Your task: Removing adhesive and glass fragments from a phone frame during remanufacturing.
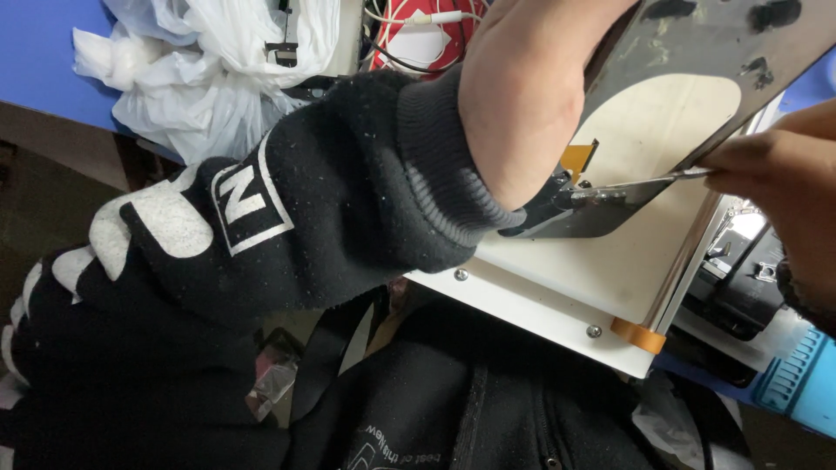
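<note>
My left hand [521,97] reaches up from a black sleeve with white print and grips the left edge of a dark grey panel [697,52] tilted above a cream-white flat device [557,278]; its fingers are hidden behind the panel. At the right edge, my right hand [775,170] pinches thin metal tweezers [649,181]. The tweezer tips rest on a small dark curved part [579,218] that lies on the white device. An orange flex ribbon [576,158] sticks up just behind that part.
White plastic bags [200,61] lie on a blue tabletop [43,61] at the upper left. A red item with cables [418,39] sits at the top. A black gadget [740,283] and a blue ribbed tool [801,383] are at the lower right. Orange tape [637,335] marks the device's corner.
</note>
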